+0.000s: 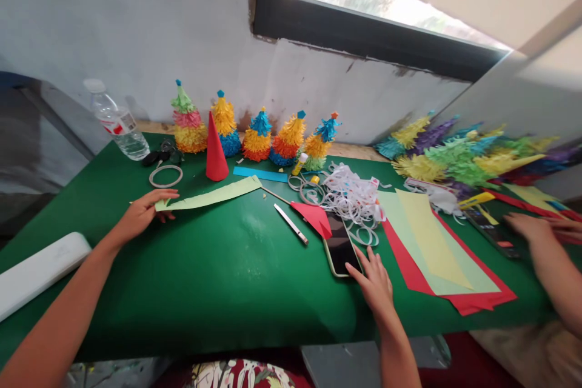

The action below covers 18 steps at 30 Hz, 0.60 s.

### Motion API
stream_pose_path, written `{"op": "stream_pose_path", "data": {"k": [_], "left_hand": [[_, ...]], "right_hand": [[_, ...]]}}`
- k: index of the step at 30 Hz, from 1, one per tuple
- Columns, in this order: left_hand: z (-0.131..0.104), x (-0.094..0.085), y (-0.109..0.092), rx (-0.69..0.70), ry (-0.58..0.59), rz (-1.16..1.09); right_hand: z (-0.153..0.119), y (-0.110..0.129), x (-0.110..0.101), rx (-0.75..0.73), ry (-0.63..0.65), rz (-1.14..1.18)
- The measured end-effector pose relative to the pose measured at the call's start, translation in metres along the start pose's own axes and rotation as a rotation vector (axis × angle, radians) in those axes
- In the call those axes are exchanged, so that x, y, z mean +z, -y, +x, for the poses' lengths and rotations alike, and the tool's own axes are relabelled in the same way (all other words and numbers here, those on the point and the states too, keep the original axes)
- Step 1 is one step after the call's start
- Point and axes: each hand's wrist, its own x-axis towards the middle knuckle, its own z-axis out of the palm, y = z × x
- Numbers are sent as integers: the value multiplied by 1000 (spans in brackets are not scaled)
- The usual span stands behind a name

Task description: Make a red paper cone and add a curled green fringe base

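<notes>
On the left of the green table, my left hand [144,209] pinches the near end of a long light green paper strip [213,195]. The strip's far end lies near a blue strip [260,174]. My right hand [373,277] rests with its fingers spread at the lower right edge of a phone [340,245]; nothing is gripped in it. A folded red paper piece [313,218] overlaps the phone's upper left corner. Left of the phone lies a white cutter [291,224]. A bare red cone [216,154] stands upright behind the green strip.
Fringed paper cones [257,140] line the wall. A water bottle [119,124] and tape ring [166,176] are at left, a white case [43,273] nearer. White paper shreds [352,194], stacked sheets [436,242] and another person's hands [531,227] are at right.
</notes>
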Motion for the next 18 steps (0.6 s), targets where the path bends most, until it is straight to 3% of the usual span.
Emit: {"op": "stream_pose_path", "data": {"k": [4, 7, 14, 18], "left_hand": [[-1, 6, -7, -182, -143, -318], [-2, 12, -9, -271, -137, -503], [-2, 35, -10, -299, -14, -120], [-17, 48, -16, -263, 120, -99]], "right_hand": [[-1, 0, -1, 2, -9, 5], [0, -1, 0, 4, -10, 11], [1, -1, 0, 13, 0, 5], [1, 0, -1, 12, 1, 7]]}}
